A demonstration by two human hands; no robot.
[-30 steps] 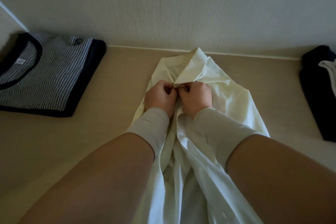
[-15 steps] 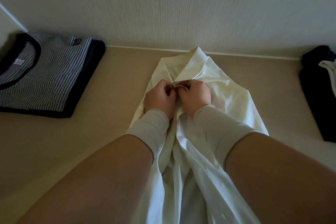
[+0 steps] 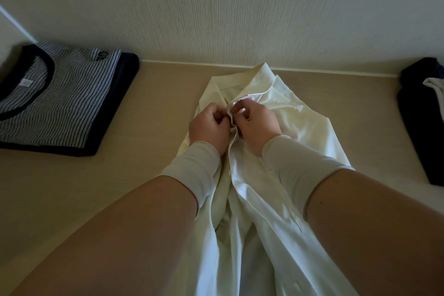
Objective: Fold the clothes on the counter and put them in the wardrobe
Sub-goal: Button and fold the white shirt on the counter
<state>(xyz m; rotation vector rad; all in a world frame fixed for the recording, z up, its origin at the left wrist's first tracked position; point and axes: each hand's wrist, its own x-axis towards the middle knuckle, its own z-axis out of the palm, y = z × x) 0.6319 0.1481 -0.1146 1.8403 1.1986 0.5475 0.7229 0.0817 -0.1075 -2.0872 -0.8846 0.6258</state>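
Two hands met at the middle of the white shirt (image 3: 283,151), which lay on the beige surface (image 3: 153,113) with its collar toward the wall (image 3: 216,19) and its lower part running down toward the person between the forearms. The left hand (image 3: 208,127) had its fingers curled in, pinching the front edge of the shirt just below the collar. The right hand (image 3: 255,120) sat touching it, fingers likewise bent and nipping the opposite edge of the cloth, so both sets of fingers were clamped on the shirt at the same spot. Pale sleeves covered both wrists.

To the left, well apart from the shirt, a striped top (image 3: 57,94) with dark trim lay folded flat on the surface, its neck opening toward the left edge. At the far right edge lay a dark garment (image 3: 418,127), only partly in view, with a bit of pale cloth (image 3: 434,89) on top of it. What the small thing between the fingertips was could not be made out.
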